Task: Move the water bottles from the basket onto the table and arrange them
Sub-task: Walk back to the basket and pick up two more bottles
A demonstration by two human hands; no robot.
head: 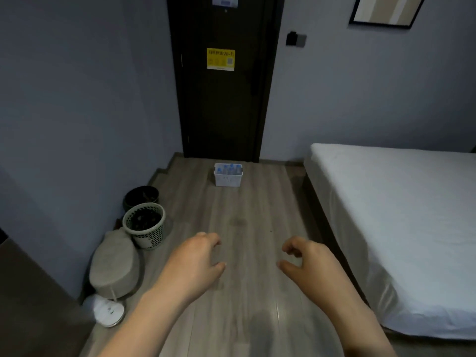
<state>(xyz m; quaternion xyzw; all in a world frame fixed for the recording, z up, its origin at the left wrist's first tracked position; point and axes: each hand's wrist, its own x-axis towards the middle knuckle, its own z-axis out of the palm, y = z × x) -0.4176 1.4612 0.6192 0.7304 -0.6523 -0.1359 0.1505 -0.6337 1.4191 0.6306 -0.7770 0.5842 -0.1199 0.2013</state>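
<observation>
Clear plastic water bottles with blue caps [230,169]: upright, packed together inside small white perforated plastic basket [228,180]. Basket down on grey wood-look plank floor [247,210], far centre, just in front of dark brown door [221,112]. Left hand [195,261] and right hand [306,261]: both near, stretched forward over the floor, well apart from the basket, palms down. Fingers loosely curled on both, grasping nothing, touching nothing. Yellow rectangular Wi-Fi sticker [220,59] on the door at mid height; printed white notice at its top edge, text too small to read. Dark wall switch [296,39] just right of the door frame, black-framed picture [386,9] further right, cut off by the top edge. White-sheeted bed [386,215] along the right side. Left side, against the grey wall: round black bin [141,197] far, pale green mesh wastebasket [144,225] just beside it and nearer, then grey fabric-shaded lamp with round white base [114,264] nearest, shade tilted against the wall.
</observation>
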